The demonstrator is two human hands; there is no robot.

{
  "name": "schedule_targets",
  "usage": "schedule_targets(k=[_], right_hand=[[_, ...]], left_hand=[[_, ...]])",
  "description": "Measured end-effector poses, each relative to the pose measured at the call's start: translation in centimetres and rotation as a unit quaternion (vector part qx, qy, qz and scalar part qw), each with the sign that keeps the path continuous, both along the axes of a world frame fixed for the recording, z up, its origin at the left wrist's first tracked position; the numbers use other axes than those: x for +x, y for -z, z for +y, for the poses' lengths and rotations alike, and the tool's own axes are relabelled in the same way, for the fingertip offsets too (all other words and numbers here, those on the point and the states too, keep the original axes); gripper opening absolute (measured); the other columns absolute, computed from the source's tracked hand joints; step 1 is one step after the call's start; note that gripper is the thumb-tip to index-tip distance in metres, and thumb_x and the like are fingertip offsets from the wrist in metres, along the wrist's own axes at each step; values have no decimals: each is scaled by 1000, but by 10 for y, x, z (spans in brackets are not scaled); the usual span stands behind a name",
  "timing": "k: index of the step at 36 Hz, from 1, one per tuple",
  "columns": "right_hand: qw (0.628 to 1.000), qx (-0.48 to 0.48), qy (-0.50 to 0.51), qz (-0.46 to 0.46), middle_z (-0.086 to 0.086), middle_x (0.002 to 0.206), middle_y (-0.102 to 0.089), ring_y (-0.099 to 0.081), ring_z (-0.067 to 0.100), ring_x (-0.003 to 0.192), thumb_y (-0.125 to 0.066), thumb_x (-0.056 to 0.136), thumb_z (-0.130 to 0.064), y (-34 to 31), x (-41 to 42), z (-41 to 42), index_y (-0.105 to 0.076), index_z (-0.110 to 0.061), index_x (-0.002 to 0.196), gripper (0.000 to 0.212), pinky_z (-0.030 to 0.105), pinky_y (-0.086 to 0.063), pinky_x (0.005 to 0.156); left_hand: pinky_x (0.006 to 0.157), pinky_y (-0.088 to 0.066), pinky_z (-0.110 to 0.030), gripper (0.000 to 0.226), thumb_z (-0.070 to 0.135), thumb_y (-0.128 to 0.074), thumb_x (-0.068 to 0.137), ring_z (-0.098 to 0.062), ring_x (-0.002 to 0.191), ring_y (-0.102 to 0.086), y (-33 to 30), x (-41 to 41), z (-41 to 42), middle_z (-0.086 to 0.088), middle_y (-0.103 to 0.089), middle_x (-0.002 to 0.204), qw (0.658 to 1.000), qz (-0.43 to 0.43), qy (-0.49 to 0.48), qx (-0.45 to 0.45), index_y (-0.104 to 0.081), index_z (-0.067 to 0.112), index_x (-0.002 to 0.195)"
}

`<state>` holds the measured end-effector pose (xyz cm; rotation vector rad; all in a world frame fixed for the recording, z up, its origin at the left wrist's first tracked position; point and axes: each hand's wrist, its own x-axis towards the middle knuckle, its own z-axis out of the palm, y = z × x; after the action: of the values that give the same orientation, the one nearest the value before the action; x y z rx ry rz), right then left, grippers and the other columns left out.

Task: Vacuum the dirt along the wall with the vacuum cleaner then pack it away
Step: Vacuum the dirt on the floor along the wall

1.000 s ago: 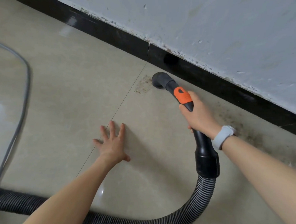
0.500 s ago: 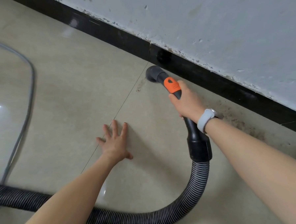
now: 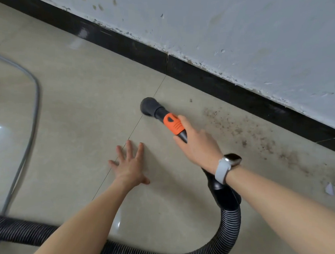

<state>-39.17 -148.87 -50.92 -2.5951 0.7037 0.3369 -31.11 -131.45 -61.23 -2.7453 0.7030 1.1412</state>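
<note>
Gripped in the right hand (image 3: 197,146), the black, orange-collared vacuum wand (image 3: 172,123) slants up-left, round nozzle (image 3: 148,106) on the floor (image 3: 76,102).

A single view is given, taken from a camera worn on the head and aimed forward and steeply down at the beige tiled floor (image 3: 70,106). The scene is seen from close range, both bare forearms entering from the lower edge of the frame. The pale blue-grey painted wall (image 3: 245,33) and its black skirting strip (image 3: 128,45) are cut diagonally across the top, from upper left to right of centre, so the wall is faced at an angle. Wide-angle bending is noticeable toward the edges. No second view is supplied, so nothing is shared.
</note>
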Motion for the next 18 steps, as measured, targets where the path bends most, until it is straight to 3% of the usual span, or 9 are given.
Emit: schedule_targets(k=[3,7,10,18], right_hand=[[1000,-8,-18,11,11,103,-65,-61,37,86,-46,97,-42,-4,-15,5,-18,-33,149,59,36,-43,66],[990,29,133,-23,10,96,-65,-61,37,77,-49,94,-39,-2,-31,-47,-32,-35,138,47,42,-53,73],[971,29,233,-41,13,88,-65,-64,39,67,-50,91,-39,3,-39,-83,-37,-32,128,40,49,-56,69],[982,73,170,-43,9,86,-63,-62,36,66,-50,93,-35,-1,-43,-51,-34,-34,133,44,50,-56,67]], left_hand=[[110,-16,-65,127,48,-81,67,-39,142,21,-1,0,2,-4,29,155,1000,-6,4,0,15,35,149],[110,-20,-61,126,52,-80,66,-38,143,19,-1,0,2,-4,27,156,1000,-18,13,4,14,35,149],[109,-21,-59,127,52,-80,65,-38,143,19,-1,-1,2,-3,27,156,1000,-24,11,3,14,36,149],[112,-22,-46,116,54,-77,68,-29,145,9,5,-9,14,4,12,159,998,-58,-14,-35,-1,28,151]])
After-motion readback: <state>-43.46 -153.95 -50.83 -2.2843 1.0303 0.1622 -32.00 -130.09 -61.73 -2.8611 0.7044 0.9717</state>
